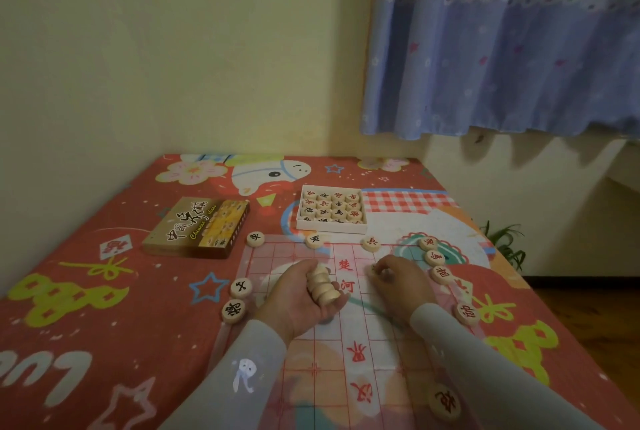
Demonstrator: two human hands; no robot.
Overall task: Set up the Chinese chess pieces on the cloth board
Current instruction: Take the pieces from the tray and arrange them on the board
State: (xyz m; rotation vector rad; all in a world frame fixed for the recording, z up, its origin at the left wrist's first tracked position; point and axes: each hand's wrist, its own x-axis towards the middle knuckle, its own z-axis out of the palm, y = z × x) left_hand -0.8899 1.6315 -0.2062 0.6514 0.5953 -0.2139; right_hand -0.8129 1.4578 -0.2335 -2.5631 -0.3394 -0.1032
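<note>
A thin translucent cloth board with red grid lines lies on the patterned table cover. My left hand grips a stack of several wooden round pieces over the board's middle left. My right hand pinches one wooden piece down on the board near the river characters. Pieces stand along the far edge and the right edge. Two black-lettered pieces sit at the left edge. One piece lies at the near right.
A white tray holding several more pieces stands just beyond the board. The brown game box lid lies to the far left of it. The table meets a wall at the back and left; its right edge drops to a wooden floor.
</note>
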